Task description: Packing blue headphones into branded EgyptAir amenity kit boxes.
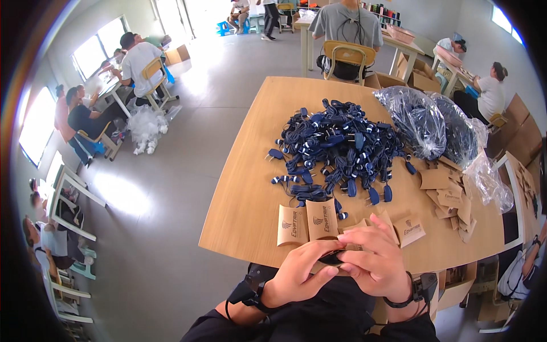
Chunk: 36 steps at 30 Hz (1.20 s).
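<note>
My left hand (305,272) and my right hand (373,259) meet at the table's near edge, fingers curled round a small pillow box (331,257). Its dark open end shows between the fingertips, and the rest is mostly hidden by my hands. Just beyond them, brown cardboard pillow boxes stand or lie on the table: one at the left (292,224), a taller one beside it (322,219) and another at the right (409,229). Past these lies a large heap of navy earphones (342,145) with bundled cords and plugs. My fingers are apart from that heap.
Flat brown cartons (450,196) are piled on the right of the wooden table (242,202). Behind them sit clear plastic bags (419,119) with dark contents. A person in grey (347,25) sits beyond the far edge. Others work at tables left and right.
</note>
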Tool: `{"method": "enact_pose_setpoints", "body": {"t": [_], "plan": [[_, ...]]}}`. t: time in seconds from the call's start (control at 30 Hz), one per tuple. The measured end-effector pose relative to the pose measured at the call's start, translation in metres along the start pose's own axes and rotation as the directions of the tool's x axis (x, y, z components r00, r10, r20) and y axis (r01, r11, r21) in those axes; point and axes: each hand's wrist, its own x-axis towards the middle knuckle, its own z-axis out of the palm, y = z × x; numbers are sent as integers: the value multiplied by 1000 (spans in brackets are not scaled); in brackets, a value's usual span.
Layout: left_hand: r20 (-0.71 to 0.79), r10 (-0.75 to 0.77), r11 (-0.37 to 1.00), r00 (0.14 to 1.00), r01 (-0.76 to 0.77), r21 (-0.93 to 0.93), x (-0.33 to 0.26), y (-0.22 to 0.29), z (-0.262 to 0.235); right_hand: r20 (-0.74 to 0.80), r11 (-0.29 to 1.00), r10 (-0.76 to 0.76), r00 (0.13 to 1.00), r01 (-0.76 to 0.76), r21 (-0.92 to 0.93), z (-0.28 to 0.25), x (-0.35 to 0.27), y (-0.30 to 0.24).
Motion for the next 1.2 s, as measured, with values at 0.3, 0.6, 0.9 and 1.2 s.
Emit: {"method": "enact_pose_setpoints", "body": {"t": [0.3, 0.6, 0.9, 1.2], "plan": [[-66, -124, 985, 990, 114, -129, 2, 10, 4, -13, 993, 57, 998, -56, 107, 4, 1, -4], [-164, -94, 995, 982, 90, -33, 7, 6, 15, -34, 927, 272, 962, -252, 277, 6, 7, -9], [-182, -163, 983, 970, 145, -111, 10, 9, 16, -86, 922, 299, 950, -265, 283, 11, 13, -11], [-340, -170, 983, 925, 137, -121, 4, 1, 30, -152, 931, 307, 939, -263, 254, 17, 5, -10]]}}
